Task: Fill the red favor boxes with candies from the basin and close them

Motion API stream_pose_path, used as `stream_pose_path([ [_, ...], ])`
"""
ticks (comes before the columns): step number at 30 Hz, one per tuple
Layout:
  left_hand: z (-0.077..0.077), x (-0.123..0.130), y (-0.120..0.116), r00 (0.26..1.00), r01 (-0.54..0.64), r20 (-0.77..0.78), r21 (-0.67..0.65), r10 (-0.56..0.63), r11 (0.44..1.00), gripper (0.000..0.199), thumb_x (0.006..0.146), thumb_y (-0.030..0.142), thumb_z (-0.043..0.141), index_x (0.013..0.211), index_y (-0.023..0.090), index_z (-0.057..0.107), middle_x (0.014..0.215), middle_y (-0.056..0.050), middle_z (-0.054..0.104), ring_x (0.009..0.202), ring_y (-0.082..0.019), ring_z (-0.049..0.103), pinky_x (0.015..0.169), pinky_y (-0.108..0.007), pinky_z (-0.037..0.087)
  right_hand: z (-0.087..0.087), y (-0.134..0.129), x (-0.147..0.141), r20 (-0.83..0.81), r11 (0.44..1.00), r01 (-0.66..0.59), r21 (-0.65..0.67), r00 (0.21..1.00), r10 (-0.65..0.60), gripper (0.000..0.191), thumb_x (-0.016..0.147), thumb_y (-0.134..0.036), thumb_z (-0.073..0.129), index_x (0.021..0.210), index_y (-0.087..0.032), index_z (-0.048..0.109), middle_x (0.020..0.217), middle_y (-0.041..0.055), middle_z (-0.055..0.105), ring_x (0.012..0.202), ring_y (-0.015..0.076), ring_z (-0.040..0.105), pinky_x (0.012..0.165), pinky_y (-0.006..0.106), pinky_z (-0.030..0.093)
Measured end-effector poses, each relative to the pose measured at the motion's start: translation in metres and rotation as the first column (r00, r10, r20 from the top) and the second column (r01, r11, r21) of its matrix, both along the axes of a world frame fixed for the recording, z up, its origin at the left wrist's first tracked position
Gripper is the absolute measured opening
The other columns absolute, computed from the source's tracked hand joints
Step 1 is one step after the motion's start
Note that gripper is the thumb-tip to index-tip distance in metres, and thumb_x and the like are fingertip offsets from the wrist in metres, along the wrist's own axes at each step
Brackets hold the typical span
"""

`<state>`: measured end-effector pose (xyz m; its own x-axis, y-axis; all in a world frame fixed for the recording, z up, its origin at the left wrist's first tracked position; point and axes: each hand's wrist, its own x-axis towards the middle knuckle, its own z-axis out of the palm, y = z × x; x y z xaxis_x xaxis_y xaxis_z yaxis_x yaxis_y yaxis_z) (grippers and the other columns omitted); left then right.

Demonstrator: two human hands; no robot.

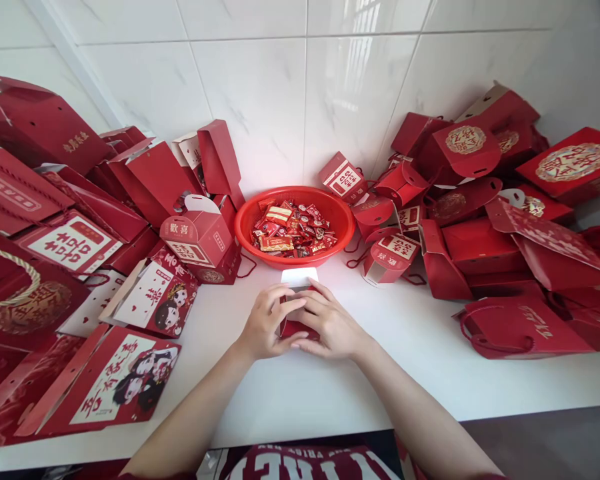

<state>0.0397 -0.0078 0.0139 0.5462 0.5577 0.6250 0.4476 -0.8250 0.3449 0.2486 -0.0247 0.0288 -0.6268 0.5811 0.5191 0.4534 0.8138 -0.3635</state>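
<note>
A small red box [291, 327] with a raised white-lined flap sits on the white table, between my two hands and largely covered by them. My left hand [270, 323] is curved around its left side. On the right side, my right hand [330, 323] wraps over the box, and the fingertips of both hands meet at the front and top. Just behind the box stands a red plastic basket [347, 243] holding many small wrapped candies [300, 230].
Red gift boxes and bags crowd the left side, among them a box with cartoon figures [105, 393] and a pink-red box [200, 233]. More red boxes [465, 150] pile up on the right. A white tiled wall [250, 87] rises behind the table [405, 373].
</note>
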Motion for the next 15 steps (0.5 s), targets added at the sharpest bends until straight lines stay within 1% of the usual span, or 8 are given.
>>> stream_pose_path([
  [2,0.001,-0.003,0.0,0.997,-0.074,0.031,0.035,0.073,0.997,0.043,0.073,0.038,0.074,0.112,0.023,0.063,0.113,-0.012,0.057,0.116,-0.031,0.055,0.099,-0.047,0.048,0.001,0.001,0.004,-0.017,0.998,0.029,0.057,0.999,-0.028,0.042,0.093,-0.052,0.055,0.119,-0.02,0.062,0.115,0.0106,0.065,0.117,0.0264,0.055,0.116,0.055,0.025],
  [4,0.003,-0.006,0.0,0.987,-0.138,0.095,0.06,0.132,0.989,0.022,0.074,0.028,0.07,0.094,0.022,0.065,0.101,-0.01,0.057,0.106,-0.029,0.058,0.091,-0.044,0.05,0.004,0.002,0.01,-0.055,0.991,0.087,0.104,0.995,-0.082,0.04,0.094,-0.048,0.055,0.12,-0.02,0.062,0.11,0.01,0.065,0.11,0.0255,0.058,0.115,0.054,0.027],
  [6,0.006,-0.008,0.001,0.974,-0.182,0.152,0.082,0.168,0.98,0.007,0.073,0.019,0.063,0.079,0.021,0.062,0.091,-0.007,0.056,0.097,-0.027,0.059,0.086,-0.042,0.049,0.007,0.003,0.017,-0.112,0.973,0.195,0.124,0.977,-0.181,0.03,0.095,-0.039,0.055,0.116,-0.02,0.063,0.101,0.0077,0.066,0.098,0.0229,0.06,0.111,0.051,0.032],
  [8,0.009,-0.009,0.003,0.968,-0.209,0.169,0.115,0.188,0.971,0.006,0.071,0.015,0.06,0.072,0.021,0.061,0.084,-0.005,0.054,0.089,-0.025,0.059,0.082,-0.042,0.046,0.009,0.005,0.022,-0.141,0.941,0.322,0.1,0.941,-0.307,0.018,0.096,-0.03,0.054,0.105,-0.02,0.066,0.09,0.0053,0.066,0.086,0.0203,0.06,0.1,0.045,0.04],
  [10,0.01,-0.01,0.004,0.962,-0.236,0.174,0.136,0.211,0.962,0.007,0.072,0.015,0.06,0.07,0.02,0.064,0.081,-0.005,0.053,0.081,-0.023,0.057,0.077,-0.04,0.044,0.009,0.008,0.025,-0.099,0.919,0.393,0.021,0.916,-0.389,0.014,0.096,-0.026,0.052,0.096,-0.02,0.064,0.081,0.0036,0.065,0.077,0.0187,0.059,0.086,0.039,0.042],
  [12,0.009,-0.011,0.006,0.951,-0.259,0.204,0.11,0.234,0.959,0.009,0.074,0.018,0.06,0.07,0.02,0.068,0.082,-0.005,0.051,0.075,-0.02,0.053,0.071,-0.037,0.043,0.006,0.01,0.025,-0.033,0.909,0.406,-0.097,0.911,-0.411,0.011,0.096,-0.025,0.051,0.095,-0.02,0.061,0.074,0.0012,0.063,0.068,0.0168,0.057,0.079,0.035,0.041],
  [14,0.006,-0.012,0.008,0.935,-0.276,0.238,0.021,0.263,0.961,0.014,0.078,0.02,0.059,0.075,0.021,0.073,0.081,-0.005,0.048,0.074,-0.019,0.051,0.068,-0.034,0.043,0.004,0.011,0.023,-0.011,0.883,0.408,-0.231,0.907,-0.422,0.011,0.095,-0.026,0.05,0.102,-0.019,0.056,0.07,-0.0015,0.061,0.061,0.0154,0.055,0.074,0.032,0.042],
  [15,0.004,-0.012,0.009,0.93,-0.269,0.245,-0.05,0.273,0.962,0.017,0.08,0.02,0.057,0.079,0.021,0.074,0.081,-0.005,0.047,0.074,-0.019,0.051,0.067,-0.033,0.043,0.003,0.01,0.022,-0.018,0.864,0.404,-0.301,0.903,-0.428,0.015,0.095,-0.028,0.05,0.107,-0.019,0.054,0.069,-0.0026,0.059,0.059,0.0152,0.054,0.07,0.031,0.042],
])
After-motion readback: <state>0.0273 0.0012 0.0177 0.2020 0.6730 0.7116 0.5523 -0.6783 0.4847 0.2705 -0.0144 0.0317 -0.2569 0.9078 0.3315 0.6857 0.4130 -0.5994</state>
